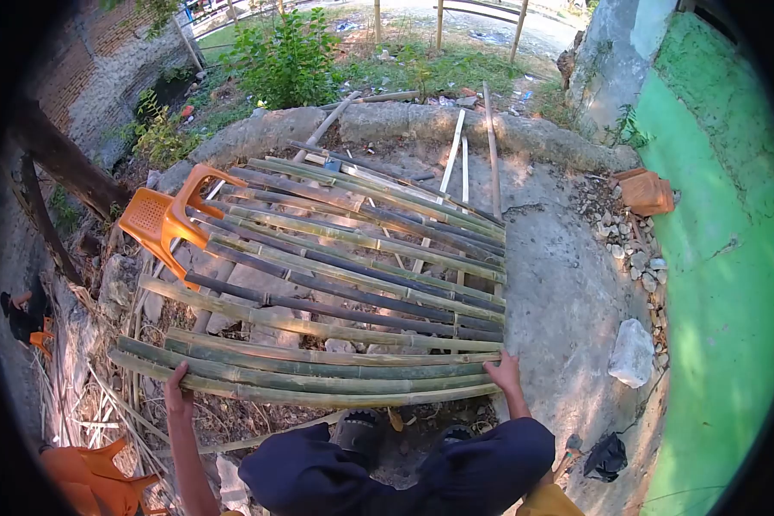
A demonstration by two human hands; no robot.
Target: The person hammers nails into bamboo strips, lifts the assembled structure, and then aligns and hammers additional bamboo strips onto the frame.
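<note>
Several long bamboo strips [361,297] lie side by side, running left to right with gaps between some of them. My left hand [179,391] is closed on the nearest bamboo strip [318,398] toward its left end. At the right ends of the near strips, my right hand [505,373] is at their edge, its fingers partly hidden; what they grip is hard to make out. Thin pale wooden slats [452,157] stick out beyond the far strips.
An orange plastic chair [150,215] touches the left ends of the strips. Another orange chair [95,482] is at lower left. Right are a white stone [632,353], rubble, a black bag [606,457] and a green wall [714,258]. A person [27,314] sits far left.
</note>
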